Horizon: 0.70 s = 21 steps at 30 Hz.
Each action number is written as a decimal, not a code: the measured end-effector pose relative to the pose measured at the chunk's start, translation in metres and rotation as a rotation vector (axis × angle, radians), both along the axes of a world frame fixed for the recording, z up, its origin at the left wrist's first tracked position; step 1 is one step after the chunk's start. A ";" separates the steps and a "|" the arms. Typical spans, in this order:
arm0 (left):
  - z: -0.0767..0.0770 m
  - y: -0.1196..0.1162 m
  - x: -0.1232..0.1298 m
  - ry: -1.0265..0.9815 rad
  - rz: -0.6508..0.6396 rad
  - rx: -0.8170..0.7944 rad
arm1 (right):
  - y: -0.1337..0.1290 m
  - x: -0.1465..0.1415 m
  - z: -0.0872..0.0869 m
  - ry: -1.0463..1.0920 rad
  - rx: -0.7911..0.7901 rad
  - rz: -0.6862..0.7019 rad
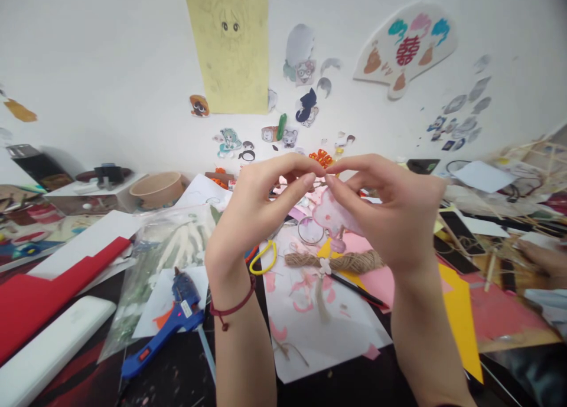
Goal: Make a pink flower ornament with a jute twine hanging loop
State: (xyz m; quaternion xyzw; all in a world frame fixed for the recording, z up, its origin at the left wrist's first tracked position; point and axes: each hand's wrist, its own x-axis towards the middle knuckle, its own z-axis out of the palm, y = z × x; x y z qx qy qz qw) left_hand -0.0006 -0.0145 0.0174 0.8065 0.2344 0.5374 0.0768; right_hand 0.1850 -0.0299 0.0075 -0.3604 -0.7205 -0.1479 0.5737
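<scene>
The left hand (261,209) and right hand (390,209), two in all, meet at their fingertips, each thumb and index finger pinching one thin brownish strand (319,184), blurred and mostly hidden. One pale pink cutout with a wavy edge (331,213) is just below these fingertips, partly behind the right thumb; whether the right hand also holds it, I cannot tell. Beneath is one thin round hoop (310,230), then one brown twine bundle (354,261) bearing one small white flower (325,267) and one pale tassel (322,300). They lie above one white paper sheet (328,342) scattered with several pink scraps, beside one slim black pen (358,290). One yellow loop handle (264,258) is near the left wrist; farther left lies one blue glue gun (177,321). At the far right, another person's hand (538,259) is partly visible.
</scene>
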 end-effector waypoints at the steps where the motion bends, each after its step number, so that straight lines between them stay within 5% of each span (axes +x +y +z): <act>1: 0.000 0.000 0.000 -0.001 -0.007 -0.002 | 0.000 0.000 0.000 0.008 -0.009 0.012; 14: 0.000 0.001 -0.002 -0.033 -0.071 -0.035 | -0.001 0.001 0.000 0.081 -0.128 0.133; 21: -0.001 -0.002 -0.001 -0.088 -0.118 -0.114 | 0.000 -0.001 -0.001 0.065 -0.066 0.107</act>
